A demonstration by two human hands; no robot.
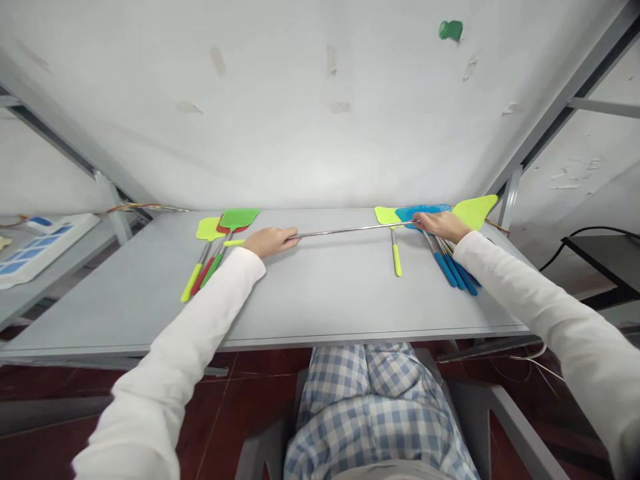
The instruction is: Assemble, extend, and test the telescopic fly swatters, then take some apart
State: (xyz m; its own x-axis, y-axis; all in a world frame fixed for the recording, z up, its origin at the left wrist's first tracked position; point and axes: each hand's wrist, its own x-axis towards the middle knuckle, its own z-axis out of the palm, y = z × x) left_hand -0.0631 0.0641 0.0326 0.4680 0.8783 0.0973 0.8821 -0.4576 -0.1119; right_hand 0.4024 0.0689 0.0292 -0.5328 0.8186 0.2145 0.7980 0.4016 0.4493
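Observation:
A yellow-green fly swatter [474, 211] with its metal rod drawn out long is held level across the table between my hands. My left hand [271, 242] is closed around the handle end, and the handle's tip pokes out to its left. At the other end my right hand [443, 225] grips the rod near the swatter's head. Several blue fly swatters [447, 268] lie under and beside my right hand, their heads partly hidden. Just left of them lies a shorter yellow fly swatter [397, 259]. Left of my left hand are a yellow [192, 283], a red and a green fly swatter [239, 219], the green head covering most of the red.
The grey table [320, 293] backs onto a white wall, with metal frame posts at both sides. At far left sits a white power strip [47, 247] with blue parts. A dark shelf [607, 263] and cables are at right. Thin wires [145, 207] run along the back left.

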